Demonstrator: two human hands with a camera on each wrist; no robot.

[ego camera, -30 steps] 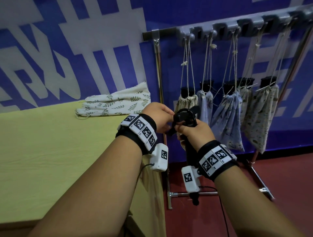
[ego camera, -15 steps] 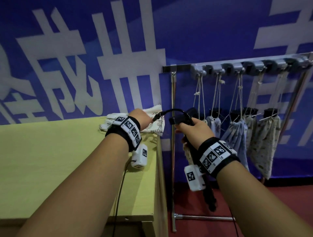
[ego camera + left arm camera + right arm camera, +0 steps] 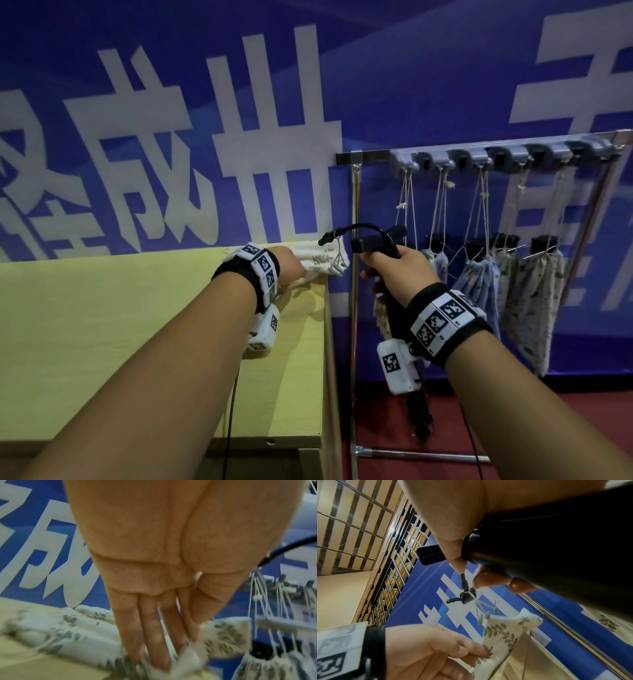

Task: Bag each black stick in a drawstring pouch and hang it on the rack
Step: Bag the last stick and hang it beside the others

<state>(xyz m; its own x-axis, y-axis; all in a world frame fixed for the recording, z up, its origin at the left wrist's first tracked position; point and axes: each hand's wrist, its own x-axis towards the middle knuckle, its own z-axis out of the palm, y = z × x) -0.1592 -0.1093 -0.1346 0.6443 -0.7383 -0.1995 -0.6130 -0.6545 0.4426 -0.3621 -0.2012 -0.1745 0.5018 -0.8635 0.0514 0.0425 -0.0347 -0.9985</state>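
Note:
My right hand [image 3: 400, 270] grips a black stick [image 3: 392, 315] upright in front of the rack [image 3: 479, 159]; the stick [image 3: 556, 547] fills the right wrist view. A thin black cable [image 3: 356, 228] loops from the stick's top. My left hand [image 3: 293, 270] reaches across the table to a pile of leaf-print drawstring pouches [image 3: 325, 265] at the far right corner. Its fingertips [image 3: 159, 655] pinch the top pouch [image 3: 505, 631], whose edge is lifted. Several filled pouches [image 3: 479, 284] hang from the rack's hooks by their cords.
The yellow table [image 3: 102, 325] lies to the left, its right edge next to the rack's metal post [image 3: 354, 308]. A blue banner with white characters covers the wall behind. The floor under the rack is red.
My left hand has left the stick and moved left to the pouch pile, where it now pinches a pouch. The right hand keeps hold of the stick, and the view has tilted upward.

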